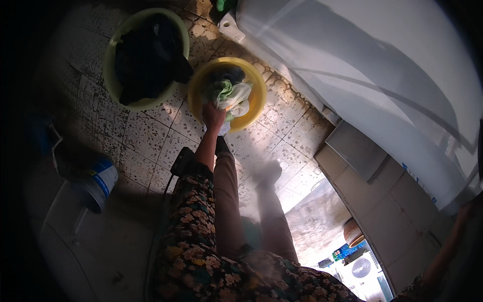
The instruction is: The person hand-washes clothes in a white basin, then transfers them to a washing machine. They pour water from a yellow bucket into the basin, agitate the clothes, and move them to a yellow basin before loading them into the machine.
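Note:
My left hand (214,116) grips a bunch of wet-looking green and white cloth (236,94) at the near rim of a yellow plastic basin (258,107). Part of that cloth hangs over the rim, and a dark garment (231,73) lies behind it in the basin. Up and to the left, a larger yellow-green tub (109,75) is heaped with dark clothes (149,60). At the far right edge my right hand (468,211) is dim and partly cut off, close to the lower edge of a large white appliance (362,53). Its fingers cannot be made out.
Speckled floor tiles (141,132) lie under both tubs. A blue and white plastic bucket (100,185) stands in shadow to the left. The appliance's base and a tiled ledge (373,188) run along the right. Beyond a bright doorway are a clay pot (353,232) and a fan unit (361,268).

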`<state>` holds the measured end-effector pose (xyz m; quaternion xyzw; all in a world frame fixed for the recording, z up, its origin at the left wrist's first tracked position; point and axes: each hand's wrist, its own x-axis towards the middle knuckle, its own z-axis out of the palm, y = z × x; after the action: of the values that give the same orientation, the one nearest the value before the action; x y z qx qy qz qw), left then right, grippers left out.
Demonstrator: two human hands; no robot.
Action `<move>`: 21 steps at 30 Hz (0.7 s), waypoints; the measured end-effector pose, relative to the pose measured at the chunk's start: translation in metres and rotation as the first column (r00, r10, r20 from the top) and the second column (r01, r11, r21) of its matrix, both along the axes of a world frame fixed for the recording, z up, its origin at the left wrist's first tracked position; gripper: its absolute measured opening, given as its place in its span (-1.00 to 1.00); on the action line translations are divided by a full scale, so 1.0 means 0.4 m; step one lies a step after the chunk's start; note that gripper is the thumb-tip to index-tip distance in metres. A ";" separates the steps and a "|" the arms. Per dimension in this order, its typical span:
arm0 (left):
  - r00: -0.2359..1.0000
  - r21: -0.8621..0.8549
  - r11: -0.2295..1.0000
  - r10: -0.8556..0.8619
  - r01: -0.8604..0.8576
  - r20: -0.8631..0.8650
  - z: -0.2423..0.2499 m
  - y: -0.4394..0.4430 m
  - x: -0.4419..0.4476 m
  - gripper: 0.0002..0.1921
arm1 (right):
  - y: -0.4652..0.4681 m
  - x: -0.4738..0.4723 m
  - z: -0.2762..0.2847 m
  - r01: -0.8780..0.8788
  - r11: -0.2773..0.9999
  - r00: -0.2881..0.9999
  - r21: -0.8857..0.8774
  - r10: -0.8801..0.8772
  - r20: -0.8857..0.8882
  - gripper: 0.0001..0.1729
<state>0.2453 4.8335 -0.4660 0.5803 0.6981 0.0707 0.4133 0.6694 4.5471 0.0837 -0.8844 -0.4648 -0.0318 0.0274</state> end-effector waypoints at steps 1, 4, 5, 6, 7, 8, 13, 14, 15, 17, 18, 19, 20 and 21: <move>0.999 -0.045 0.999 0.026 -0.024 0.041 0.074 -0.001 0.002 -0.54 | 0.030 0.038 0.011 -0.044 0.999 0.999 0.028 0.044 0.016 -0.57; 0.912 -0.151 0.965 0.253 -0.214 0.324 0.323 -0.022 0.004 -0.43 | 0.191 0.158 0.028 -0.199 0.969 0.979 0.143 0.191 0.067 -0.59; 0.849 -0.185 0.946 0.322 -0.267 0.419 0.406 -0.028 0.003 -0.42 | 0.252 0.176 0.025 -0.235 0.954 0.972 0.188 0.225 0.074 -0.60; 0.784 -0.264 0.917 0.393 -0.298 0.481 0.487 -0.036 0.004 -0.42 | 0.320 0.192 0.019 -0.276 0.932 0.961 0.235 0.262 0.087 -0.60; 0.760 -0.259 0.920 0.391 -0.295 0.519 0.562 -0.028 0.006 -0.42 | 0.384 0.202 0.008 -0.335 0.904 0.941 0.264 0.311 0.130 -0.61; 0.735 -0.258 0.921 0.390 -0.293 0.555 0.637 -0.025 0.005 -0.43 | 0.450 0.204 0.001 -0.432 0.864 0.897 0.259 0.384 0.217 -0.61; 0.613 -0.305 0.919 0.394 -0.249 0.685 1.013 -0.010 -0.030 -0.39 | 0.593 0.098 -0.003 0.092 0.854 0.970 0.512 0.039 -0.240 -0.48; 0.574 -0.284 0.931 0.364 -0.228 0.733 1.083 -0.013 -0.016 -0.40 | 0.597 0.087 -0.002 -0.004 0.795 0.976 0.607 0.135 -0.171 -0.51; 0.505 -0.267 0.949 0.316 -0.170 0.803 1.168 -0.006 -0.025 -0.41 | 0.598 0.050 0.019 -0.110 0.721 0.972 0.684 0.222 -0.078 -0.53; 0.528 -0.137 0.970 0.224 -0.200 0.819 1.347 -0.003 -0.032 -0.56 | 0.567 0.011 0.044 -0.037 0.604 0.891 0.796 0.381 -0.248 -0.58; 0.831 0.252 0.966 -0.190 0.062 0.523 1.455 0.032 -0.031 -0.57 | 0.547 -0.013 0.054 0.017 0.532 0.871 0.847 0.409 -0.274 -0.64; 0.873 0.305 0.951 -0.183 0.041 0.453 1.533 0.042 -0.008 -0.58 | 0.516 -0.031 0.059 0.091 0.529 0.850 0.844 0.400 -0.343 -0.69; 0.827 0.334 0.943 -0.183 -0.006 0.532 1.613 0.052 0.019 -0.58 | 0.473 -0.051 0.058 0.272 0.525 0.719 0.807 0.446 -0.533 -0.69; 0.499 -0.040 0.956 0.186 -0.289 0.847 1.705 0.044 0.033 -0.59 | 0.422 -0.068 0.051 0.210 0.474 0.703 0.855 0.535 -0.469 -0.82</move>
<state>0.2587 4.8511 0.2162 0.3935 0.4803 0.4346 0.6524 0.6424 4.7159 0.1042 -0.6339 -0.4266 0.0730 0.6410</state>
